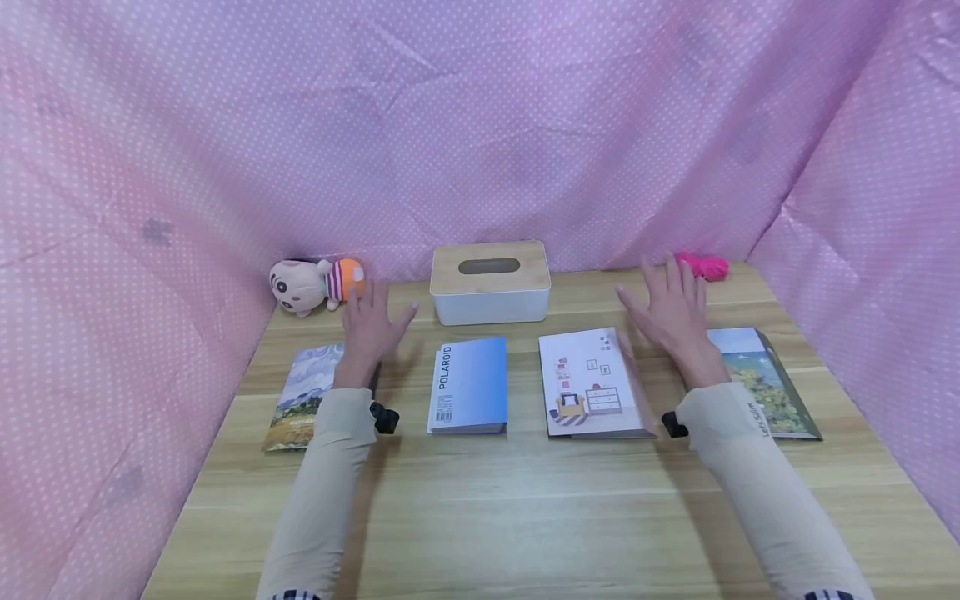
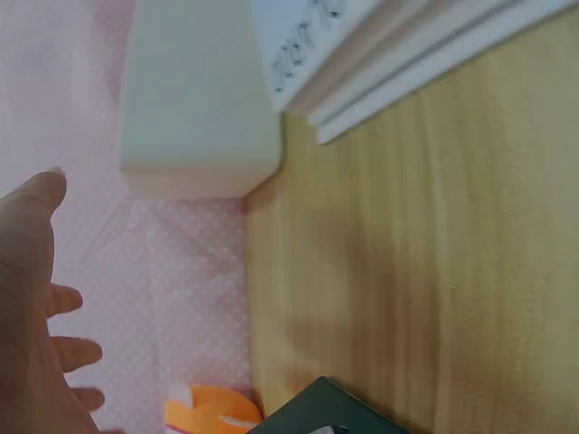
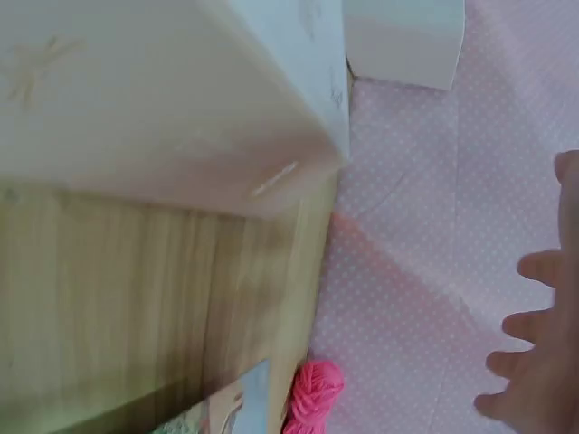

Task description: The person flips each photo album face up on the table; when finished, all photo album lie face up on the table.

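Blue book [image 1: 472,385] lies before the tissue box [image 1: 491,307], white book [image 1: 588,375] front-right of it — left hand [image 1: 371,333] and right hand [image 1: 675,323] flank the box, each grip released.

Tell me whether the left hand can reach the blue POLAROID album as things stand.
Probably yes: the left hand holds nothing, and the blue POLAROID album is to its right with nothing visible standing between them. The tissue box is beyond the album, so it seems out of the way.

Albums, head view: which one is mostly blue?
The POLAROID album, second from left; the leftmost album and rightmost album show landscapes, the white album drawn furniture.
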A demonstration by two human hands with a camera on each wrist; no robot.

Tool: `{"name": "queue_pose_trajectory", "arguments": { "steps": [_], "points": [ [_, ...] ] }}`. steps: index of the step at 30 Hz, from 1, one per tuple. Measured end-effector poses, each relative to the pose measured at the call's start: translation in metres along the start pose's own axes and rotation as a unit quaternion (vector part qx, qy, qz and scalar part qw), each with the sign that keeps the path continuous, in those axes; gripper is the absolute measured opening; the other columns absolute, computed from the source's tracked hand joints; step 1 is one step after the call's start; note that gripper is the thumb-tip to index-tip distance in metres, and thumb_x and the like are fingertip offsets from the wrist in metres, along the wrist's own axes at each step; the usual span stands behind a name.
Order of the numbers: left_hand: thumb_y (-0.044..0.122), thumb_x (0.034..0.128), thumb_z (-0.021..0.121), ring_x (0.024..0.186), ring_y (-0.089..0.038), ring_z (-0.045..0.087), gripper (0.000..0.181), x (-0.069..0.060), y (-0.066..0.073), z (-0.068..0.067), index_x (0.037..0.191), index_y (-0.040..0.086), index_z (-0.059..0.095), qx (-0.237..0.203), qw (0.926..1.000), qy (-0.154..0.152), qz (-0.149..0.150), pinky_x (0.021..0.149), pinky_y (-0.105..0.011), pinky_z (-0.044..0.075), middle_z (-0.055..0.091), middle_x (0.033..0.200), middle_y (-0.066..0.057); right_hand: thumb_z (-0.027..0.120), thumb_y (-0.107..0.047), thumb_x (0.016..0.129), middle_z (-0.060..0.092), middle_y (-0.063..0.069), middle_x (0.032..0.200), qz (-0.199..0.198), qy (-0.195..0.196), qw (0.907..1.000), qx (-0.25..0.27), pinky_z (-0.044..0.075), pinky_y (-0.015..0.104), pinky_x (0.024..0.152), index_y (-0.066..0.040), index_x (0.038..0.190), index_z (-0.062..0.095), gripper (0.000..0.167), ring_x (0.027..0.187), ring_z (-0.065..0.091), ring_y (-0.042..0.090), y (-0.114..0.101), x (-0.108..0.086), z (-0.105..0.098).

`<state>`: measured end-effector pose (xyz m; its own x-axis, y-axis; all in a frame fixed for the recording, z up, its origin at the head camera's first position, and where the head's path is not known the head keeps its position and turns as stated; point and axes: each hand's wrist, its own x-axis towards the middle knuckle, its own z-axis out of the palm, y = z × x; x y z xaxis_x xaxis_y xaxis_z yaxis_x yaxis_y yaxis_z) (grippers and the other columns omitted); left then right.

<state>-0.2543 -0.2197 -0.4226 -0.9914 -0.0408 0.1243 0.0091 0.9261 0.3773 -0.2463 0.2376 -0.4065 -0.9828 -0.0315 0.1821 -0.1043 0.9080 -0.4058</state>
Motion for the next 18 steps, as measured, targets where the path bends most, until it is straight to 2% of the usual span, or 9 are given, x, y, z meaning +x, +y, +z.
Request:
{"name": "queue_pose_trajectory", "arguments": {
  "steps": [4,6,8,12,18],
  "points": [
    [0.045,0.0939,0.053,0.143,-0.040,0.018,0.071,-0.001,-0.004,-0.008,0.148,0.004,0.030,-0.062,0.9972,0.035,0.025,0.116,-0.056,0.016,0.026,0.154,-0.021,0.042,-0.056,0.094,0.016,0.021,0.157,-0.017,0.048,0.9979,0.039,0.007,0.062,0.115,-0.012,0.152,0.023,0.075,0.144,0.013,0.042,-0.011,0.003,-0.001],
    [0.036,0.0941,0.056,0.140,-0.040,0.027,0.066,-0.003,-0.006,-0.013,0.144,0.000,0.035,-0.097,0.9931,0.055,0.037,0.116,-0.052,0.020,0.035,0.148,-0.023,0.048,-0.049,0.094,0.025,0.019,0.154,-0.030,0.072,0.9948,0.066,0.014,0.060,0.115,-0.010,0.150,0.028,0.072,0.141,0.021,0.040,-0.019,0.006,0.000],
    [0.032,0.0941,0.058,0.136,-0.039,0.033,0.061,-0.007,-0.009,-0.018,0.141,-0.003,0.039,-0.133,0.9883,0.064,0.037,0.115,-0.051,0.023,0.041,0.143,-0.025,0.053,-0.043,0.093,0.032,0.018,0.150,-0.045,0.093,0.9904,0.092,0.017,0.057,0.114,-0.009,0.147,0.034,0.068,0.139,0.026,0.037,-0.027,0.009,0.002],
    [0.030,0.0943,0.059,0.131,-0.039,0.040,0.057,-0.017,-0.017,-0.029,0.138,-0.003,0.043,-0.182,0.9812,0.060,0.025,0.111,-0.051,0.030,0.046,0.138,-0.024,0.058,-0.035,0.091,0.039,0.016,0.145,-0.081,0.117,0.9811,0.131,0.023,0.054,0.113,-0.007,0.142,0.042,0.060,0.137,0.032,0.034,-0.047,0.013,0.010],
    [0.032,0.0949,0.058,0.129,-0.039,0.041,0.055,-0.032,-0.040,-0.040,0.138,0.001,0.045,-0.203,0.9782,0.040,0.018,0.106,-0.055,0.034,0.049,0.137,-0.021,0.061,-0.029,0.090,0.039,0.016,0.146,-0.109,0.102,0.9757,0.160,0.026,0.053,0.114,-0.008,0.142,0.042,0.059,0.137,0.033,0.034,-0.078,0.015,0.028]
  ]
}}
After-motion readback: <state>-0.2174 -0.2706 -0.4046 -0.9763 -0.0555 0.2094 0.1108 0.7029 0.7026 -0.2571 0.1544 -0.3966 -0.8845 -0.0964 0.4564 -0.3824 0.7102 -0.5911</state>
